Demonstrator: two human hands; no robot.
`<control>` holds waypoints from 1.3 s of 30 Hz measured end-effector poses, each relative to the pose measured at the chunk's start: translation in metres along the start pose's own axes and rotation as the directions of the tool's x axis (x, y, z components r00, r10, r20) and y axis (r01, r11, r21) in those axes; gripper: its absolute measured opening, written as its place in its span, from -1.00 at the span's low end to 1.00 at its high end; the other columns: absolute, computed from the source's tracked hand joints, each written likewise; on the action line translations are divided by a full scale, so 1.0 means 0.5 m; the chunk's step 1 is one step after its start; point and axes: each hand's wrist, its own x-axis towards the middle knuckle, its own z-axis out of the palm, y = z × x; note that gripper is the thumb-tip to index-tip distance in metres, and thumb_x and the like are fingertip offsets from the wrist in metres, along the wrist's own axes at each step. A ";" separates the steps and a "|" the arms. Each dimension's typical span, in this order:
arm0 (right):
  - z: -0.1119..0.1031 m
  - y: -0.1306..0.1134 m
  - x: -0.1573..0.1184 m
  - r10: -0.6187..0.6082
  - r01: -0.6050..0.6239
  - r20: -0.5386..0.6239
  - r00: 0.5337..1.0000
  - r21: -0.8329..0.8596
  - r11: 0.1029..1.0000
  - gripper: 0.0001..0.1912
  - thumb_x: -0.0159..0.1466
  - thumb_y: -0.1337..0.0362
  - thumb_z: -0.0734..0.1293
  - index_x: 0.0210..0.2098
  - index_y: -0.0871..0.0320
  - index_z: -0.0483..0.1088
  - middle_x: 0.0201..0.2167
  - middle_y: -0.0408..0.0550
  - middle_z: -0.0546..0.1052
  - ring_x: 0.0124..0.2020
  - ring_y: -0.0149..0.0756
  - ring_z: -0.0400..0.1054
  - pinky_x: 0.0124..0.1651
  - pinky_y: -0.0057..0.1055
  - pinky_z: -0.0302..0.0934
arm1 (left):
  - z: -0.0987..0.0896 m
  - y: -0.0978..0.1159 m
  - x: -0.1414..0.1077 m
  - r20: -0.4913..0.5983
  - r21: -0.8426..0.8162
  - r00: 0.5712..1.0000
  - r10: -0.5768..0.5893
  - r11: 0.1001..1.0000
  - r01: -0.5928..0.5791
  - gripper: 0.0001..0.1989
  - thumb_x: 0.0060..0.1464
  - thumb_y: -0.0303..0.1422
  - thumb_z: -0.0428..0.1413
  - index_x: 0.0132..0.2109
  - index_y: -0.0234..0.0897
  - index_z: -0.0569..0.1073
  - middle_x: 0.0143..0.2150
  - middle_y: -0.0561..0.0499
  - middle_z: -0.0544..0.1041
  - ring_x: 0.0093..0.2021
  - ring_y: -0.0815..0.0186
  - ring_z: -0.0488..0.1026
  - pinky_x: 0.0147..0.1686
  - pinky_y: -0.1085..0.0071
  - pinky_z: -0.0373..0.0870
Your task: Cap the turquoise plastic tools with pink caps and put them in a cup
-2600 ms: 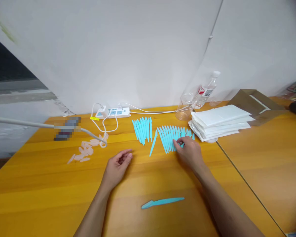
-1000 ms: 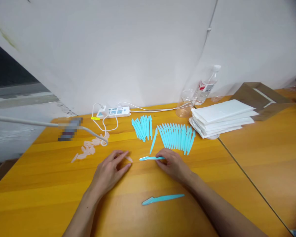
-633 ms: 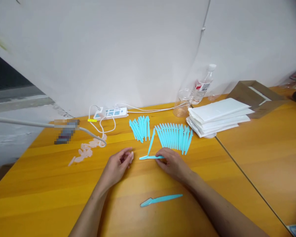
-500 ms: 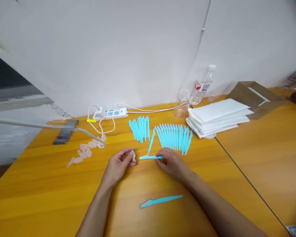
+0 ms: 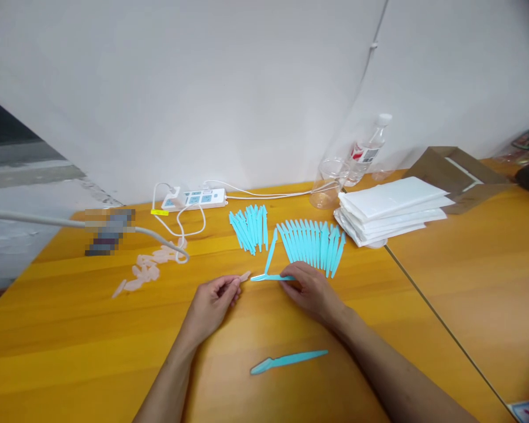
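My left hand point(image 5: 216, 302) pinches a small translucent pinkish cover point(image 5: 244, 276) between thumb and fingers. Just to its right, my right hand point(image 5: 311, 291) grips the handle of a blue razor-like tool point(image 5: 264, 277), its tip pointing left at the cover, with a small gap between. One blue tool point(image 5: 270, 251) lies slanted just beyond it. A row of blue tools point(image 5: 311, 244) is fanned out past my right hand, and a smaller bunch point(image 5: 250, 228) lies left of that. Nearer me rests a single blue tool point(image 5: 288, 359). Several loose pinkish covers point(image 5: 146, 271) are scattered at the left.
A power strip point(image 5: 198, 200) with white cables stands by the wall. At the left is a blurred-out dark object point(image 5: 111, 232). A clear cup point(image 5: 328, 185), a bottle point(image 5: 370, 154), stacked white packets point(image 5: 392, 205) and an open cardboard box point(image 5: 462, 173) stand at the back right.
The cover in my left hand has turned, and its end now points right towards the blue tool's tip. My right hand keeps its hold on the tool, nearly unmoved. The view has shifted slightly.
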 end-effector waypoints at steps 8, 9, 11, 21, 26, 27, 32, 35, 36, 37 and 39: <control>-0.004 -0.010 0.000 -0.073 0.073 0.015 0.997 -0.009 0.997 -0.87 0.33 0.41 0.25 -0.19 0.11 0.40 -0.26 0.01 0.53 -0.18 -0.22 0.41 -0.10 -0.27 0.33 | 0.026 0.019 -0.010 0.047 0.090 0.996 0.079 0.992 -0.083 -0.64 0.17 -0.09 0.08 -0.26 -0.31 0.58 -0.45 0.05 0.46 -0.44 0.36 0.32 -0.46 0.51 0.23; -0.003 -0.012 0.000 -0.086 0.086 0.016 0.996 -0.008 0.996 -0.88 0.33 0.40 0.25 -0.20 0.11 0.41 -0.26 0.02 0.54 -0.18 -0.23 0.41 -0.10 -0.28 0.33 | 0.032 0.018 -0.009 0.037 0.076 0.996 0.082 0.994 -0.084 -0.64 0.17 -0.09 0.09 -0.25 -0.31 0.58 -0.44 0.04 0.47 -0.43 0.36 0.33 -0.45 0.50 0.24; -0.001 -0.018 -0.001 -0.106 0.106 0.015 0.994 -0.002 0.994 -0.88 0.35 0.37 0.25 -0.19 0.11 0.42 -0.24 0.03 0.54 -0.18 -0.24 0.41 -0.10 -0.29 0.33 | 0.044 0.016 -0.006 0.011 0.029 0.997 0.080 0.996 -0.080 -0.63 0.16 -0.08 0.10 -0.21 -0.31 0.59 -0.41 0.02 0.51 -0.42 0.34 0.35 -0.43 0.49 0.27; -0.057 0.038 0.028 0.420 -0.517 -0.379 0.825 -0.203 0.832 -0.68 0.30 0.16 0.25 -0.11 0.22 0.50 -0.46 -0.06 0.54 -0.45 -0.27 0.41 -0.30 -0.37 0.20 | 0.067 0.008 0.000 -0.088 0.273 0.945 0.315 0.920 -0.281 -0.57 0.22 -0.20 0.07 0.20 -0.19 0.41 -0.03 -0.13 0.54 -0.13 0.24 0.48 -0.11 0.30 0.43; -0.076 0.064 0.042 0.528 -0.620 -0.350 0.774 -0.249 0.744 -0.61 0.27 0.07 0.27 -0.09 0.22 0.50 -0.51 -0.07 0.54 -0.44 -0.22 0.43 -0.33 -0.37 0.13 | 0.093 0.018 0.003 0.048 0.562 0.850 0.524 0.690 -0.457 -0.63 0.25 -0.28 0.05 0.18 -0.10 0.44 0.14 -0.14 0.48 0.10 0.08 0.40 0.09 0.09 0.32; -0.076 0.062 0.043 0.523 -0.615 -0.344 0.780 -0.270 0.741 -0.61 0.27 0.07 0.27 -0.10 0.22 0.50 -0.50 -0.06 0.55 -0.43 -0.20 0.44 -0.33 -0.37 0.12 | 0.097 0.018 0.004 0.048 0.582 0.851 0.523 0.678 -0.449 -0.62 0.25 -0.27 0.04 0.19 -0.10 0.43 0.13 -0.14 0.49 0.09 0.08 0.40 0.07 0.09 0.33; -0.067 0.038 0.036 0.451 -0.565 -0.357 0.818 -0.350 0.747 -0.65 0.31 0.05 0.27 -0.25 0.20 0.52 -0.47 0.01 0.57 -0.43 -0.19 0.43 -0.35 -0.37 0.09 | 0.121 0.030 0.005 0.106 0.639 0.851 0.515 0.620 -0.455 -0.65 0.27 -0.28 0.02 0.15 -0.11 0.46 0.18 -0.12 0.48 0.07 0.07 0.40 0.00 0.08 0.33; -0.055 0.021 0.028 0.401 -0.504 -0.326 0.856 -0.351 0.789 -0.66 0.32 0.05 0.26 -0.31 0.18 0.52 -0.49 -0.01 0.56 -0.44 -0.21 0.41 -0.35 -0.38 0.08 | 0.120 0.045 0.003 0.182 0.609 0.847 0.499 0.619 -0.496 -0.63 0.27 -0.26 0.02 0.18 -0.09 0.43 0.21 -0.11 0.46 0.10 0.09 0.39 0.03 0.08 0.31; -0.052 0.016 0.028 0.389 -0.482 -0.306 0.869 -0.344 0.806 -0.66 0.32 0.06 0.26 -0.33 0.17 0.52 -0.48 -0.01 0.56 -0.44 -0.22 0.41 -0.35 -0.38 0.09 | 0.110 0.047 0.003 0.179 0.597 0.851 0.493 0.633 -0.493 -0.62 0.27 -0.25 0.02 0.20 -0.08 0.42 0.21 -0.10 0.46 0.12 0.10 0.39 0.06 0.09 0.31; -0.048 0.011 0.030 0.377 -0.458 -0.281 0.883 -0.335 0.824 -0.66 0.33 0.07 0.25 -0.34 0.17 0.52 -0.47 -0.01 0.56 -0.43 -0.23 0.41 -0.34 -0.38 0.10 | 0.092 0.046 0.003 0.147 0.590 0.861 0.487 0.655 -0.471 -0.61 0.27 -0.24 0.03 0.21 -0.08 0.41 0.21 -0.10 0.46 0.13 0.12 0.39 0.09 0.11 0.30; -0.041 -0.001 0.046 0.350 -0.400 -0.203 0.914 -0.321 0.859 -0.68 0.35 0.10 0.25 -0.33 0.16 0.53 -0.41 0.00 0.58 -0.39 -0.23 0.43 -0.30 -0.38 0.13 | 0.034 0.032 0.003 -0.006 0.599 0.881 0.473 0.707 -0.376 -0.64 0.27 -0.23 0.02 0.17 -0.10 0.44 0.16 -0.10 0.49 0.14 0.16 0.40 0.14 0.17 0.30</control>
